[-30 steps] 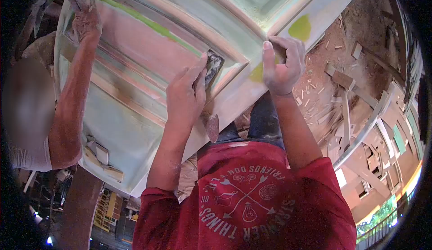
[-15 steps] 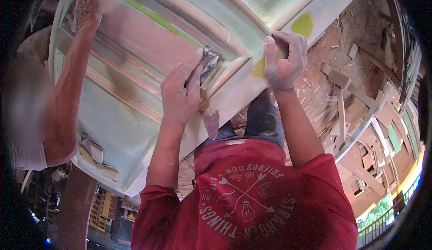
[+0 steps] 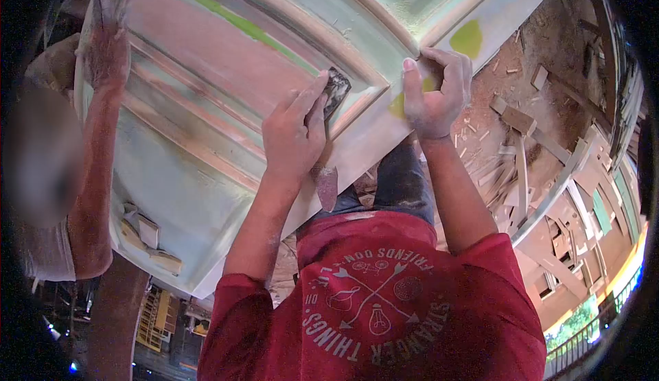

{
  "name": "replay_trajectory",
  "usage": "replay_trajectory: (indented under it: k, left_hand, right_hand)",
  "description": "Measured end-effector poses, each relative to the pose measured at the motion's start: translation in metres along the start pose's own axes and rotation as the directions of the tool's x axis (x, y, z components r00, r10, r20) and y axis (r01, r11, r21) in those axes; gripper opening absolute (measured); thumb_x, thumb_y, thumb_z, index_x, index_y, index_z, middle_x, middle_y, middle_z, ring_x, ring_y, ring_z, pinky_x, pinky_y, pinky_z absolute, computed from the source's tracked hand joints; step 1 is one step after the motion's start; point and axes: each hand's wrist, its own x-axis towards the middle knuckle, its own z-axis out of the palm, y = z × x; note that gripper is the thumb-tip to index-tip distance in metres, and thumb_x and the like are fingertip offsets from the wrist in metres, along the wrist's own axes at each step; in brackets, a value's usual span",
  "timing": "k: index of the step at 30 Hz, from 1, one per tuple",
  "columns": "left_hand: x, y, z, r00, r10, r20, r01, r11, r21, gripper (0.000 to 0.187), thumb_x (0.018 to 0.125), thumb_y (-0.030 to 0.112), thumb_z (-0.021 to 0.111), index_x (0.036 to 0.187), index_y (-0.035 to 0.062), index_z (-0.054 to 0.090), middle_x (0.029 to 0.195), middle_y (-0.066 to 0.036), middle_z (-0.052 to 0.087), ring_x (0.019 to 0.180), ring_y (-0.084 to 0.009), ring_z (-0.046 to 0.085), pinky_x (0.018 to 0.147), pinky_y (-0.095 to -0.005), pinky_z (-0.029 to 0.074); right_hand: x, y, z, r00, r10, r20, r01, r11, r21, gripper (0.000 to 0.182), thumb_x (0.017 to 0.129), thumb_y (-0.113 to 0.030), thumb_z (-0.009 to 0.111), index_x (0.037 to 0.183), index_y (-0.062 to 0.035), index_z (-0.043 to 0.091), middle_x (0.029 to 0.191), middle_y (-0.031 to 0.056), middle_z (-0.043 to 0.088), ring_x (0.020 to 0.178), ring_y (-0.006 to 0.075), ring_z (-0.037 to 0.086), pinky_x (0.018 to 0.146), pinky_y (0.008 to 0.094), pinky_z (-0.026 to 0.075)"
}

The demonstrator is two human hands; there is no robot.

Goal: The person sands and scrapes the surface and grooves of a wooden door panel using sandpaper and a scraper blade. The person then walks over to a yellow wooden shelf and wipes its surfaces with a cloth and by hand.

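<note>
Beyond the red shirt, the left hand gripped a dark block on the painted panel; the right hand curled loosely, thumb apart, over its border. Farther off: a co-worker's outstretched hand, wood scraps.

The shirt was red, with short, loose sleeves. Its front bore a pale print: two crossed arrows, a bike, a bulb, and a ring of lettering with STRANGER THINGS and FRIENDS in capitals. A whitish smear marked the hem. The jeans were dark blue, dusty in patches. Left grip and right grip were bare, their fingers powdery.
</note>
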Motion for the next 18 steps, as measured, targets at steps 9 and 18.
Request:
replay_trajectory:
  k: [9,18]
  left_hand:
    - [0.000,0.005,-0.010,0.920,-0.380,0.095,0.380,0.803,-0.459,0.029,0.100,0.010,0.072,0.127,0.0098,0.082,0.109,-0.017,0.080,0.092,-0.0327,0.076,0.087,-0.0373,0.058]
    - [-0.006,-0.002,-0.010,1.000,-0.018,0.009,0.019,0.999,-0.040,0.028,0.102,0.012,0.072,0.129,0.0082,0.079,0.099,-0.017,0.077,0.086,-0.0329,0.074,0.079,-0.0421,0.057]
  right_hand:
    - [-0.004,0.000,0.001,1.000,0.017,0.001,-0.017,0.999,-0.034,0.028,0.084,-0.017,0.087,0.105,-0.0071,0.071,0.101,0.0117,0.070,0.097,0.0320,0.066,0.089,0.0437,0.054]
    - [-0.008,0.005,0.002,0.997,0.073,-0.001,-0.073,0.997,-0.016,0.025,0.087,-0.017,0.087,0.104,-0.0075,0.073,0.099,0.0113,0.072,0.096,0.0312,0.068,0.089,0.0428,0.056]
